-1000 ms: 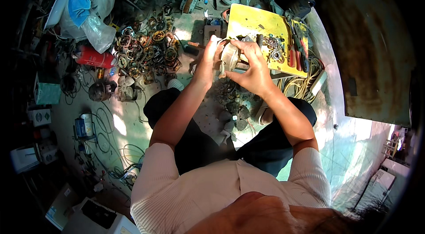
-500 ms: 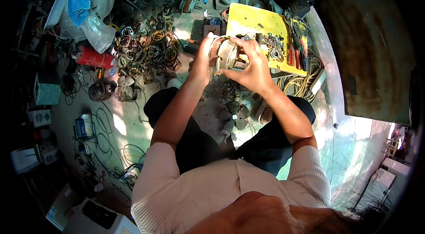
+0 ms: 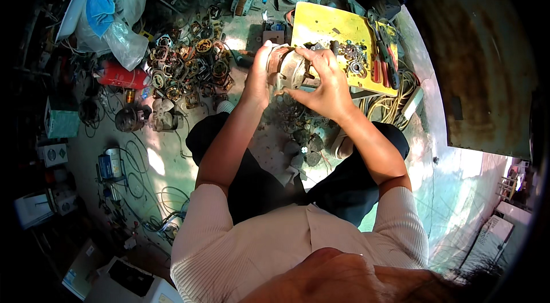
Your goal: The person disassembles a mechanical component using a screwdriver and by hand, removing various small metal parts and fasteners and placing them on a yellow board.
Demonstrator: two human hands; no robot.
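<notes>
Between my two hands, above the floor, is a worn, round metal electric motor with a pale housing and a reddish-brown section at its left. My left hand is wrapped round the left side, most of its fingers hidden behind the motor. On the other side my right hand grips the pale housing, thumb below and fingertips on top. Just right of that hand, small rings and metal parts lie on a yellow board. Pliers and red-handled tools rest at the board's right edge.
A heap of motor cores and coils covers the floor at the far left, beside a red cylinder. Dark metal parts lie between my feet. Coiled cable sits under the board, and loose wires spread to the left.
The motor has turned slightly in my hands and shifted a little to the left, so its pale housing faces differently. Both hands keep their grip.
</notes>
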